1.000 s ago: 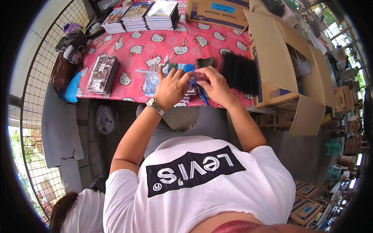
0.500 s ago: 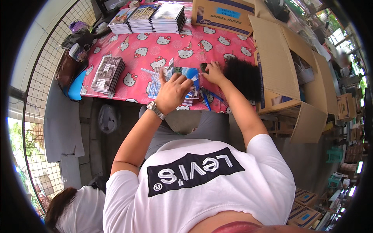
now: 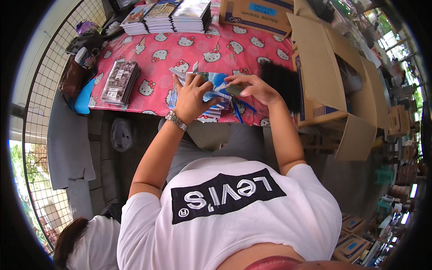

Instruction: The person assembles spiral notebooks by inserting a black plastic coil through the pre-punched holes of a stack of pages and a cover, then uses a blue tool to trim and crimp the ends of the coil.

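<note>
Blue notebook (image 3: 219, 80) partly hid. by L hand (image 3: 193, 95).

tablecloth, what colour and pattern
Pinkish red tablecloth with white cartoon cat faces, best seen in the head view.

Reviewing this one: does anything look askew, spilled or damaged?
I see nothing spilled or damaged. The blue-covered notebooks under the left hand seem a little askew, their edges sitting unevenly, whereas the book stacks at the back of the table look tidier.
</note>
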The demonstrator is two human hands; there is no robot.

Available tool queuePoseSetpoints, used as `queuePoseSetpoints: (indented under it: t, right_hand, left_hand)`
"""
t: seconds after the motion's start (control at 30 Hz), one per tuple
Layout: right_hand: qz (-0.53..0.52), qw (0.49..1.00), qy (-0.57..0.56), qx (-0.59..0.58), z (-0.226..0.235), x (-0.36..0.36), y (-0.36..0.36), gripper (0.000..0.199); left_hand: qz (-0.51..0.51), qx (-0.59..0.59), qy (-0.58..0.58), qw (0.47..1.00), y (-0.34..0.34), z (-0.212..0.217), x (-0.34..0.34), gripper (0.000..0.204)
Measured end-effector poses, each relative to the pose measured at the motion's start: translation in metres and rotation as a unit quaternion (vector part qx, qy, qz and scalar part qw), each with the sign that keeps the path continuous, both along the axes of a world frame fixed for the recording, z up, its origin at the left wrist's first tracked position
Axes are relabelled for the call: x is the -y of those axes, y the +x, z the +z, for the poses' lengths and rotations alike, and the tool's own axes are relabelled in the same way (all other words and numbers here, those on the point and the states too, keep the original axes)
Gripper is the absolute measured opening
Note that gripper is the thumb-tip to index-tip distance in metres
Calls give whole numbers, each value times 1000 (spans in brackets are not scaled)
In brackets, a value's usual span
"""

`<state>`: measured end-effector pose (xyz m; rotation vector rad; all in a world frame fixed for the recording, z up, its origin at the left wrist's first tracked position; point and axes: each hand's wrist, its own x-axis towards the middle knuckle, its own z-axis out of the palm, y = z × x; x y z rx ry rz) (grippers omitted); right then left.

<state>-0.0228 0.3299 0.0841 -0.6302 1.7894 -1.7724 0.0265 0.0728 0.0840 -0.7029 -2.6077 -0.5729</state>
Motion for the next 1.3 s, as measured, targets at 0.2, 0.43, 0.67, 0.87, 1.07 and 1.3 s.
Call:
queuePoseSetpoints:
  t: [0.2,0.43,0.67,0.87,1.07,1.3]
  right_hand:
    - [44,994,-97,-9,6,8,0,64]
    - [40,998,-40,-40,17,19,-1,53]
    - [117,964,-235,34,22,23,5,52]
    - [91,993,-70,-38,23,28,-6,55]
    - [132,967,-218,23,22,33,-6,51]
    - [94,967,-232,43,12,43,-20,58]
  left_hand:
    - [-31,39,-19,999,-14,6,8,39]
    - [-74,57,-15,995,-17,7,14,36]
    - [-70,80,-28,994,-19,10,17,35]
    - [-69,76,-7,995,-18,9,17,36]
    - [-56,105,-4,993,-17,11,17,41]
    - [-33,45,44,997,-43,4,44,43]
